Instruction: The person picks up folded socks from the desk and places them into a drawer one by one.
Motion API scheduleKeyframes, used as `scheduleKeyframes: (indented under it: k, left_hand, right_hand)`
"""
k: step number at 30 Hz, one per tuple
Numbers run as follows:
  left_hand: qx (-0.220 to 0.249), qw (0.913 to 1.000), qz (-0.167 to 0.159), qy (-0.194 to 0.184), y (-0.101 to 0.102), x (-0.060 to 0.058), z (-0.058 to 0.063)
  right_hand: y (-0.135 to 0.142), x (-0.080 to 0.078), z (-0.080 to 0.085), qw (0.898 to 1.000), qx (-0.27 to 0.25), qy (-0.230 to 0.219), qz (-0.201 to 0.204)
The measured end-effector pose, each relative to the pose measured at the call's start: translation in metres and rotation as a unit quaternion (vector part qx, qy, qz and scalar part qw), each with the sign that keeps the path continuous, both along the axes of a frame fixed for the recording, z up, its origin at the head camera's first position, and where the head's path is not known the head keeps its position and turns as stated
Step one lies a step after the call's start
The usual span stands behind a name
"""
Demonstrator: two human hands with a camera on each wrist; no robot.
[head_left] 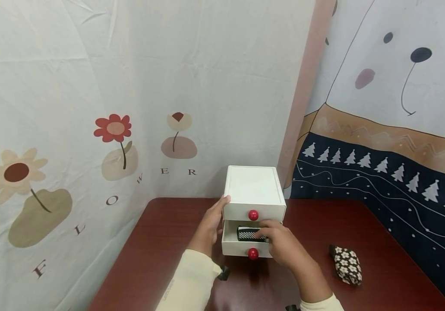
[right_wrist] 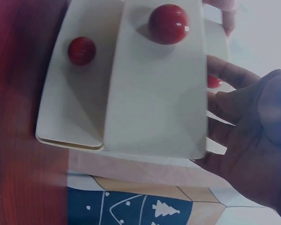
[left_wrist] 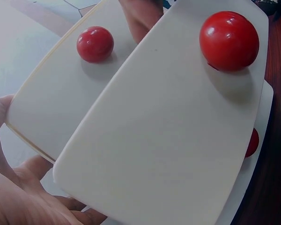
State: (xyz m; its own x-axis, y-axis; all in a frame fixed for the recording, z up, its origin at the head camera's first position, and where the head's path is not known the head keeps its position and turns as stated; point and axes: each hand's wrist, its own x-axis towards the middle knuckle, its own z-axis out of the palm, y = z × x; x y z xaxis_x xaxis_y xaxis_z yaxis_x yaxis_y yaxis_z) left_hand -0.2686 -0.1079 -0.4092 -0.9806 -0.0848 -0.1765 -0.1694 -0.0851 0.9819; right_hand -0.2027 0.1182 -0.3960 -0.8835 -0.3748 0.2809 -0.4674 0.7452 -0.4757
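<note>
A small white drawer cabinet (head_left: 251, 185) with round red knobs stands on the table. One drawer (head_left: 238, 249) below the top one is pulled out. Inside it lies a black-and-white patterned item (head_left: 247, 234), partly covered by my right hand (head_left: 284, 244). That hand reaches over the drawer's right side, fingertips at the item; I cannot tell if they pinch it. My left hand (head_left: 208, 224) rests along the cabinet's left side, thumb at the top front edge. In the left wrist view, its fingers (left_wrist: 35, 166) lie beside the cabinet, behind the drawer front (left_wrist: 145, 131).
A dark pouch with white flowers (head_left: 346, 264) lies on the reddish-brown table (head_left: 160, 246), right of my right forearm. Behind the table hang a pale flower-print cloth (head_left: 222, 86) and a dark blue tree-print cloth (head_left: 362, 185). A lower red knob (right_wrist: 82, 51) shows in the right wrist view.
</note>
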Motion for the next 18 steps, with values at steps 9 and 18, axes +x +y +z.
scheduleKeyframes:
  k: [9,18]
  left_hand:
    - [0.005,1.0000,-0.003,-0.002,-0.003,0.000,0.001]
    - [0.012,0.9999,-0.007,0.001,-0.002,0.000,0.000]
  right_hand:
    - [-0.008,0.025,-0.013,0.978,-0.089,0.170,-0.077]
    - [-0.033,0.048,-0.033,0.966,-0.133,0.068,-0.212]
